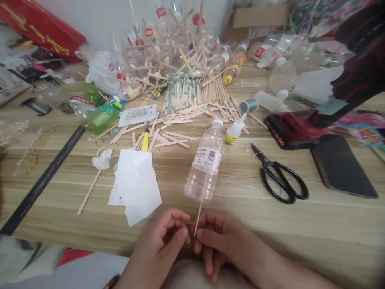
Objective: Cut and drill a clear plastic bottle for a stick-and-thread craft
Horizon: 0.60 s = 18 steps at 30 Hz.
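Note:
A clear plastic bottle [204, 160] with a white cap and pink label lies on the wooden table, its base toward me. A thin wooden stick [197, 218] sticks out from the bottle's base. My right hand [221, 241] pinches the stick's near end between thumb and fingers. Just left of it, my left hand [168, 245] has its fingers curled and thumb near the fingertips, closed on a small orange-brown thing, blurred, possibly a rubber band. Both hands are close together at the table's front edge.
White paper [135, 184] and a glue-smeared stick [89, 192] are at left. Black scissors [279, 176], a phone [343, 166] and a red power tool [294, 128] stand right. Behind are flat sticks [177, 138], a glue bottle [234, 130] and several plastic bottles.

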Tool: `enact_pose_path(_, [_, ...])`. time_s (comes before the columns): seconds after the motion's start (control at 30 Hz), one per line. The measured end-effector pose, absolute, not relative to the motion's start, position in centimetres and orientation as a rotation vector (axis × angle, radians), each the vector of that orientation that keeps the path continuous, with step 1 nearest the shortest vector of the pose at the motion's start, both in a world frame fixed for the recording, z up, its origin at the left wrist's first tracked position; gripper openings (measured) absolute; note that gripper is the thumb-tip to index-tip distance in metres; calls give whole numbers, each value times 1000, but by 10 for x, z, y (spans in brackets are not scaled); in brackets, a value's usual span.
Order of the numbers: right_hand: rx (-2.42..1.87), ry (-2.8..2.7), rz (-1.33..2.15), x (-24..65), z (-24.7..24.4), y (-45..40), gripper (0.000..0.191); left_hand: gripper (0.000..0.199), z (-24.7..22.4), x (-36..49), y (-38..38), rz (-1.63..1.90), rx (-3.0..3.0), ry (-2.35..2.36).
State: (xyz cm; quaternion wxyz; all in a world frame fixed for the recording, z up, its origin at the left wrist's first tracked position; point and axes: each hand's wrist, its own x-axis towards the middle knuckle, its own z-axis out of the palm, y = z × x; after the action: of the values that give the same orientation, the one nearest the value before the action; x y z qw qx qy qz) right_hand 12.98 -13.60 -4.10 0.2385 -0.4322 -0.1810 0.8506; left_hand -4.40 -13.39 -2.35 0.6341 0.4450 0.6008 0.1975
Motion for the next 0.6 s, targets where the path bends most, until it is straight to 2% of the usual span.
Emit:
enact_pose_path(0.43, [-1196, -388, 2369, 138, -40, -138, 31, 28, -24, -44, -123, 459, 682, 1146])
enact_pose_path(0.6, [-1126, -284, 2381, 140, -42, -138, 29, 16, -34, -43, -124, 539, 654, 1107])
